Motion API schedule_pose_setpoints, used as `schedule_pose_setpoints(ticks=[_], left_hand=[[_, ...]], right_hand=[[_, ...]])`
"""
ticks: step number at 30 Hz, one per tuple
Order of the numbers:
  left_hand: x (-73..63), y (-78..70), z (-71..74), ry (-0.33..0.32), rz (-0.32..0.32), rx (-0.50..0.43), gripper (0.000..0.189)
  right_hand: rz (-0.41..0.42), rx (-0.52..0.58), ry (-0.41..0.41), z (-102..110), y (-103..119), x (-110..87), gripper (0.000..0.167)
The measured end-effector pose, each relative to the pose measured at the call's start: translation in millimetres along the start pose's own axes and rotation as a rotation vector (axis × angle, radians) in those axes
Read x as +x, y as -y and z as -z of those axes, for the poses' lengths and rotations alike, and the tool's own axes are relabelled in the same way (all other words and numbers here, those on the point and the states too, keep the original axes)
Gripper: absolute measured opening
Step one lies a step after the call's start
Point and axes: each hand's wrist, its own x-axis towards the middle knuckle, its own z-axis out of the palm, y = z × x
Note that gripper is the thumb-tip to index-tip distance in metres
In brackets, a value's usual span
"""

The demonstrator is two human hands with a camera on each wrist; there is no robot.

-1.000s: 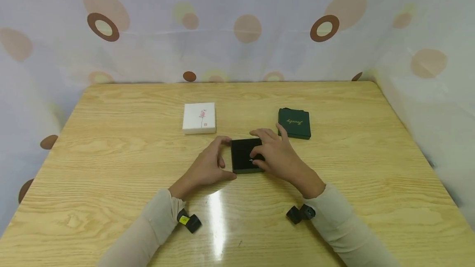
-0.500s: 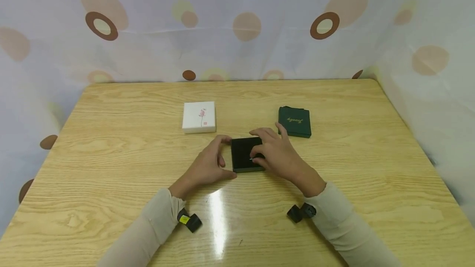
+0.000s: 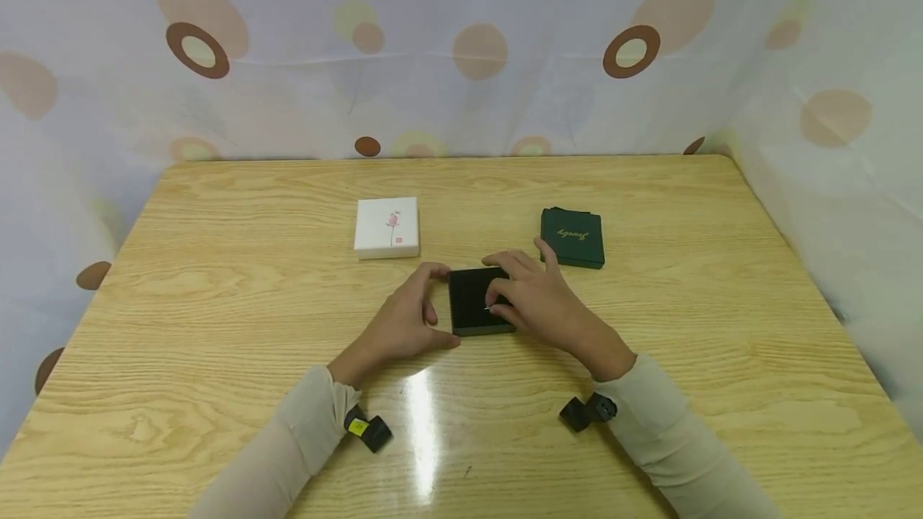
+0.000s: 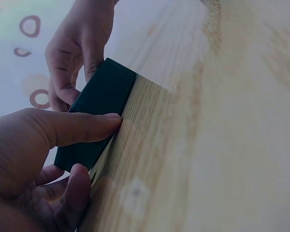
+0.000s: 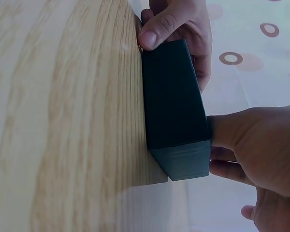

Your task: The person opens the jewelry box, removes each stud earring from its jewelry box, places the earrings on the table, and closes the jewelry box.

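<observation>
- The left hand (image 3: 405, 320) holds the left end of an open dark green box (image 3: 481, 331), its thumb against the near wall and its forefinger at the far left corner.
- That box lies flat on the desk (image 3: 216, 263), near the middle, with a black insert (image 3: 469, 292) filling it.
- The right hand (image 3: 542, 304) is over the right part of the box, thumb and forefinger pinched together on a small silvery object (image 3: 488, 308) at the insert; too little of it shows to tell what it is.
- The right hand's other fingers spread toward the far edge of the box.
- Farther back and to the left is a white box (image 3: 386, 228) with a pink flower on top, apart from both hands.
- To the far right, just beyond the right hand's raised finger, lies a dark green lid (image 3: 573, 237) with gold lettering.
- Both arms wear light sleeves (image 3: 685, 439), with a black device (image 3: 588, 412) at each wrist.
- A spotted cloth (image 3: 433, 78) hangs behind the desk.
</observation>
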Motion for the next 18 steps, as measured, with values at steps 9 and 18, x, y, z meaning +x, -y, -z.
schedule_pose_setpoints(ticks=[9,18], left_hand=[[0.4,-0.1,0.0,0.003,0.002,0.012,0.093],[0.2,0.3,-0.4,-0.001,-0.007,0.013,0.093]], right_hand=[[0.013,0.030,-0.021,-1.5,-1.1,0.1,0.007],[0.018,0.032,-0.015,-0.3,-4.2,0.2,0.006]])
